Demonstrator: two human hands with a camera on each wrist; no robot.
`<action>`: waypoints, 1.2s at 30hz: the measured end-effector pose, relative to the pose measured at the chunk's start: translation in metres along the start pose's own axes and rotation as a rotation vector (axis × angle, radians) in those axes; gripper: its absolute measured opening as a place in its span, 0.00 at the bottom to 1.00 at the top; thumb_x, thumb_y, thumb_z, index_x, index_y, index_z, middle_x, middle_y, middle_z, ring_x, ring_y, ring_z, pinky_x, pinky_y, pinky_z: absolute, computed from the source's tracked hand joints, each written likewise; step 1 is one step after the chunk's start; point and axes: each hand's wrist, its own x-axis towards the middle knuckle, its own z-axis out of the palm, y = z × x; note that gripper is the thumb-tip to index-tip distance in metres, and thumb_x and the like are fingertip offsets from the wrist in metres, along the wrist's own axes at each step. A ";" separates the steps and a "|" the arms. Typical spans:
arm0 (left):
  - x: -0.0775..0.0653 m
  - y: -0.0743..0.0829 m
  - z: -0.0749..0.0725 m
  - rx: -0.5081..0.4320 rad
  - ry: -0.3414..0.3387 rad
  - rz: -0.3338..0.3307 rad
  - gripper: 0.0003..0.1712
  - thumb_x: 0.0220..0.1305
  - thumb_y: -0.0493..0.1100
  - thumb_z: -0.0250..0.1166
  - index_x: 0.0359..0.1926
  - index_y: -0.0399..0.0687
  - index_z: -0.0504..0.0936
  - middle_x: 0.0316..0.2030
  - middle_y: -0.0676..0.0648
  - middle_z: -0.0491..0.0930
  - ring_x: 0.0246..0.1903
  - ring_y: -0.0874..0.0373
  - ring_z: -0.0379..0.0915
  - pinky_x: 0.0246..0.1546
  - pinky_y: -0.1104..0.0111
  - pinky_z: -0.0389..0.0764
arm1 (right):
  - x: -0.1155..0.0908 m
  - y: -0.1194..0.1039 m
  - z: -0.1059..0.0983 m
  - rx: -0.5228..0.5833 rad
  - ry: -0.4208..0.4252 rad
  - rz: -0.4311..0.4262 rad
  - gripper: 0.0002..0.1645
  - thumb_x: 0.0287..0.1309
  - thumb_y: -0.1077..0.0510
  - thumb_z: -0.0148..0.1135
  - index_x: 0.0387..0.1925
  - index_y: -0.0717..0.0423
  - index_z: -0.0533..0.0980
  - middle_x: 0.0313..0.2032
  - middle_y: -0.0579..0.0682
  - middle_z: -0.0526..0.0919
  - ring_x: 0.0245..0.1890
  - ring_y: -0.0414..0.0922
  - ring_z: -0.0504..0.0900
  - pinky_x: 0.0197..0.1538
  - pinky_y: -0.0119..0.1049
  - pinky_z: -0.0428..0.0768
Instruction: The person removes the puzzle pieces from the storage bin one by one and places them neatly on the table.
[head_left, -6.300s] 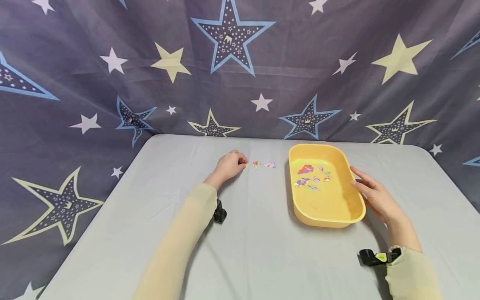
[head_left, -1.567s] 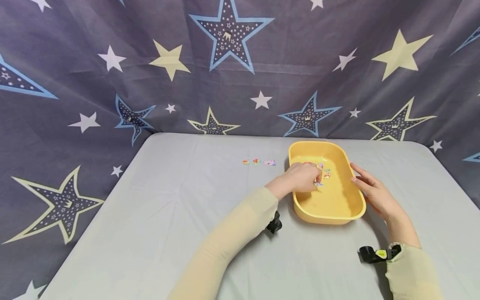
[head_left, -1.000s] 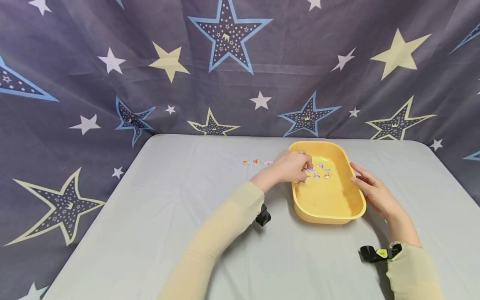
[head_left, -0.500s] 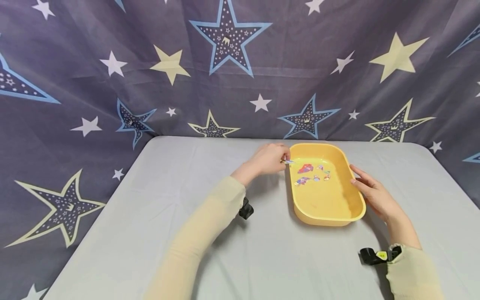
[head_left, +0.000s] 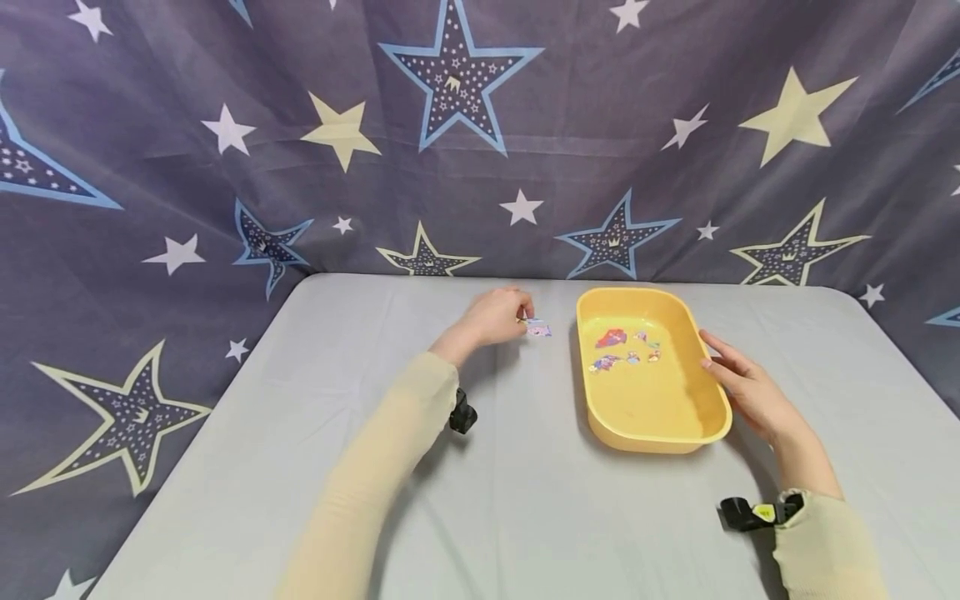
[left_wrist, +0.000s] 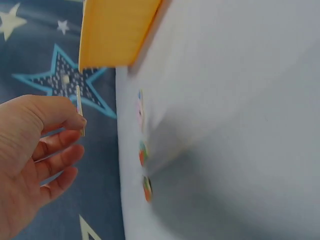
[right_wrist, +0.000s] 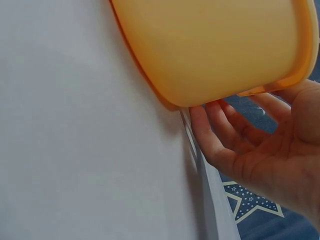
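My left hand [head_left: 495,318] pinches a small thin flat cutout [left_wrist: 79,110] between thumb and index finger, seen edge-on in the left wrist view. The hand hovers over the table beside a row of flat printed cutouts. One of these, a pinkish-purple piece [head_left: 539,331], lies just right of the fingers; two smaller pieces [left_wrist: 143,153] are hidden by the hand in the head view. At the right, my right hand [head_left: 757,396] holds the yellow tub [head_left: 652,408], thumb at the rim and fingertips against the outer wall. Several colourful cutouts, including a red one [head_left: 611,337], lie inside.
A pale grey cloth covers the table [head_left: 525,517]. Behind it hangs a dark star-patterned curtain [head_left: 480,183]. Black wrist cameras [head_left: 462,412] sit on both forearms.
My left hand reached into the tub, took out a cutout and carried it left over the rim to above the row. The right hand and the tub have stayed in place.
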 end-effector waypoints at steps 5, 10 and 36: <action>-0.006 -0.013 0.003 -0.010 -0.016 -0.050 0.10 0.48 0.41 0.62 0.35 0.53 0.80 0.31 0.53 0.74 0.32 0.59 0.70 0.32 0.65 0.72 | -0.002 0.000 0.000 -0.004 0.004 0.004 0.36 0.66 0.48 0.43 0.70 0.47 0.42 0.60 0.63 0.55 0.42 0.27 0.74 0.41 0.28 0.77; -0.011 -0.027 0.007 -0.010 -0.020 -0.082 0.09 0.49 0.42 0.63 0.35 0.51 0.80 0.31 0.52 0.74 0.32 0.58 0.70 0.33 0.63 0.72 | 0.000 0.000 -0.001 0.026 0.001 -0.004 0.37 0.65 0.50 0.45 0.70 0.48 0.43 0.53 0.50 0.64 0.41 0.29 0.76 0.40 0.28 0.77; -0.027 -0.077 0.024 0.063 -0.088 -0.195 0.09 0.46 0.37 0.60 0.32 0.49 0.80 0.33 0.49 0.77 0.34 0.56 0.72 0.34 0.60 0.74 | 0.001 0.002 -0.001 0.067 -0.004 -0.014 0.37 0.65 0.51 0.46 0.70 0.48 0.45 0.47 0.38 0.68 0.41 0.31 0.77 0.40 0.28 0.77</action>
